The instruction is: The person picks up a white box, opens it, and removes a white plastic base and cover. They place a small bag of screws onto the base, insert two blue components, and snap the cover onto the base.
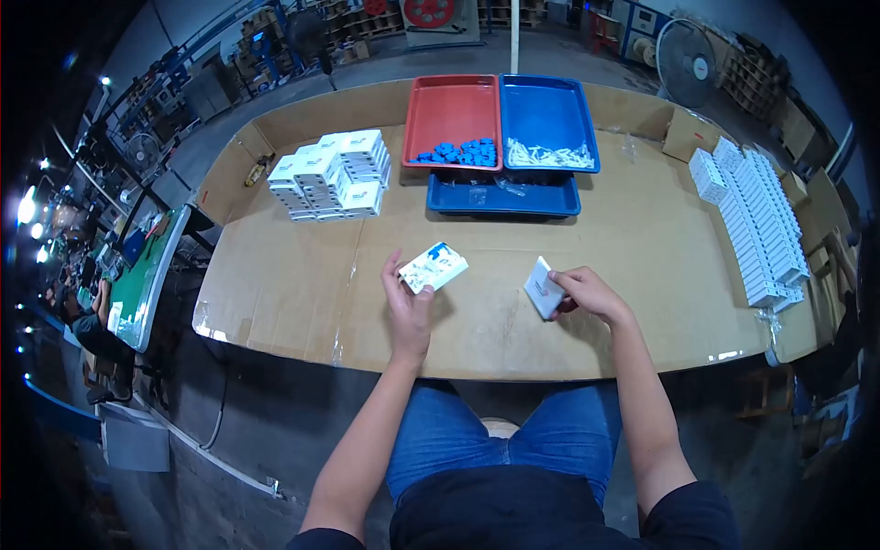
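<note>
Gripping a small printed box [434, 268] in my left hand [408, 307] and pinching a white plate [544, 287] in my right hand [587, 291] over the cardboard table [275, 293], I'd say I was partway, judging by the stack of finished boxes [332, 174] already piled at my left.

Just above your left grip [406, 307] sits a small white box [434, 267] with blue print, tilted, face up, its near edge against your fingertips. In your right grip [587, 291], a plain white flat piece [543, 287] stands on edge, slanted.
</note>
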`<control>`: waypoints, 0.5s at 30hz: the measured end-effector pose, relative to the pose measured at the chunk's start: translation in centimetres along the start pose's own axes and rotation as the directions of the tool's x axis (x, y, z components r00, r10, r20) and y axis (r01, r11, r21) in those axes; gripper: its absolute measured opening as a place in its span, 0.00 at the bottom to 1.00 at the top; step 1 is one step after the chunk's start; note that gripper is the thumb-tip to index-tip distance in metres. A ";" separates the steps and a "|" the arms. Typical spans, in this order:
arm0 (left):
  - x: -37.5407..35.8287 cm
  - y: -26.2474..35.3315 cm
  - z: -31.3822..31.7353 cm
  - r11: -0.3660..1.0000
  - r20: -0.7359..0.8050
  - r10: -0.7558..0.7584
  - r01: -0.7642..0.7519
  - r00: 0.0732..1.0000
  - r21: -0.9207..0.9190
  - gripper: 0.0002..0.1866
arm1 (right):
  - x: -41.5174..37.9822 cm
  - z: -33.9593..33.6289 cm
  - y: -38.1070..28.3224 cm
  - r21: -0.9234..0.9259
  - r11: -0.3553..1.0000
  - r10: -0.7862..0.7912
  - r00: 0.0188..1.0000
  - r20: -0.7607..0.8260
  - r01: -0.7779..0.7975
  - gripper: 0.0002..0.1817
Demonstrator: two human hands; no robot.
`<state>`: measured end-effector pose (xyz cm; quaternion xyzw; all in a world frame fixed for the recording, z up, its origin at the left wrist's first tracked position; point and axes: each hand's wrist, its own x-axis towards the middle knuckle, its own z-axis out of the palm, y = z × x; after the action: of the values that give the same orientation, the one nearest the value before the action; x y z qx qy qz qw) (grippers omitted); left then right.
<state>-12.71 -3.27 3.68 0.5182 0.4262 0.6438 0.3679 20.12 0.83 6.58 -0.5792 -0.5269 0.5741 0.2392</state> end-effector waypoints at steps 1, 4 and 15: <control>-0.3 1.3 0.5 0.994 -0.055 -0.032 0.026 0.998 -0.106 0.43 | 0.0 -0.4 0.4 0.000 1.000 0.001 1.000 -0.008 -0.001 0.23; -1.8 3.3 1.2 0.994 -0.110 -0.039 0.027 0.993 -0.111 0.42 | 1.2 -0.7 2.8 0.030 0.999 -0.026 0.997 -0.071 0.028 0.18; -6.6 5.6 -1.1 0.953 -0.433 -0.112 -0.027 0.894 -0.302 0.34 | 0.4 6.6 1.0 -0.822 0.565 -0.434 0.824 -0.365 -0.067 0.37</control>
<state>-12.66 -11.59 6.47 0.2853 0.4077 0.7940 0.3492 14.39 -1.35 4.03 -0.6962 -0.7002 0.0577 0.1469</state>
